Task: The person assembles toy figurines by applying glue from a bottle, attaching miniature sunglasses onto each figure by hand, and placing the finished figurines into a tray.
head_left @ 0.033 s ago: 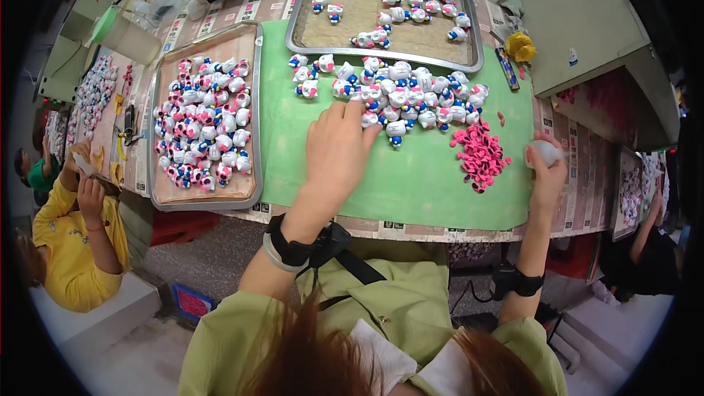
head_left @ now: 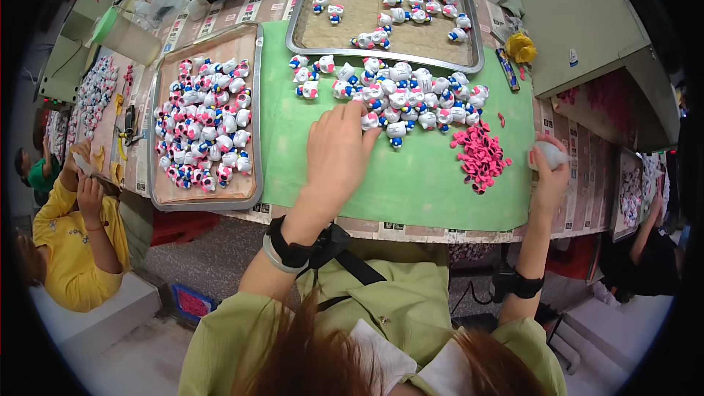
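My left hand (head_left: pixel 337 150) is at the near edge of a heap of small white, blue and pink cat-like figurines (head_left: pixel 400 95) on the green mat (head_left: pixel 323 202). Between its thumb and forefinger is one figurine (head_left: pixel 369 121), partly hidden by the fingers. At the mat's right edge my right hand (head_left: pixel 548 176) is wrapped round a small translucent white squeeze bottle (head_left: pixel 551 154). A pile of tiny pink and black pieces (head_left: pixel 480 158) lies between the bottle and the heap.
A metal tray (head_left: pixel 258 132) full of figurines stands left; another tray (head_left: pixel 389 56) with fewer lies beyond the heap. A pen-like tube (head_left: pixel 507 70) and a yellow crumpled thing (head_left: pixel 521 48) are by a pale green cabinet (head_left: pixel 587 22). A person in yellow (head_left: pixel 81 249) works at left.
My right hand and the bottle have shifted very slightly to the right. The left hand stays at the figurine heap.
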{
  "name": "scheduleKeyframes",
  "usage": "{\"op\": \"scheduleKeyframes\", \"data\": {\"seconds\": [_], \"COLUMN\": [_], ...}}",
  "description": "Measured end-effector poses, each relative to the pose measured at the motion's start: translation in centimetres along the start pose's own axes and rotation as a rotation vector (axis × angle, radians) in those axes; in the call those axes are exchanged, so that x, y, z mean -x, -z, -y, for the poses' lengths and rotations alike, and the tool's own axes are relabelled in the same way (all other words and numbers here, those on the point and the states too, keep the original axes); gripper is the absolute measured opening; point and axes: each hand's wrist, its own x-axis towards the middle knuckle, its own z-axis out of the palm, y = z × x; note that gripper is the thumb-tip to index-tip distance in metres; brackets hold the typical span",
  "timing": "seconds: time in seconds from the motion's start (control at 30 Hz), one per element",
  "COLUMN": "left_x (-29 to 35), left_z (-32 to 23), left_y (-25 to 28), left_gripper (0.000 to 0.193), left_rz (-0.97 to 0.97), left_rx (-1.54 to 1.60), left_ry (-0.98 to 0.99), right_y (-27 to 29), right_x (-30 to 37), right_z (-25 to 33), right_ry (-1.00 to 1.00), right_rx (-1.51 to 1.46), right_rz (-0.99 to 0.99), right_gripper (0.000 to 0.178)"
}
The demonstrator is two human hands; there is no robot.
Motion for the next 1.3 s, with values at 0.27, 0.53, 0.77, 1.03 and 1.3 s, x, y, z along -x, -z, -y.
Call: {"op": "scheduleKeyframes", "data": {"seconds": [0.27,0.53,0.77,1.03,1.3], "left_x": [4.6,6.3,6.8,6.8,7.0], "left_z": [-2.3,-4.0,-3.9,-3.8,-3.8], "left_y": [1.5,1.2,1.3,1.5,1.5], "left_gripper": [0.025,0.036,0.035,0.036,0.037], "left_rz": [0.360,0.423,0.433,0.479,0.485], "left_rx": [1.514,1.748,1.734,1.736,1.718], "left_ry": [0.381,0.487,0.452,0.503,0.494], "right_y": [-4.2,-5.8,-6.2,-5.7,-5.8], "right_x": [8.2,11.4,12.0,11.9,11.8], "right_z": [7.9,9.0,9.0,8.3,8.5], "right_ry": [-0.121,0.178,0.313,0.433,0.412], "right_rx": [-0.456,-0.098,-0.330,-0.240,-0.197], "right_rz": [0.243,0.336,0.132,0.178,0.197], "right_gripper": [0.041,0.034,0.045,0.044,0.043]}}
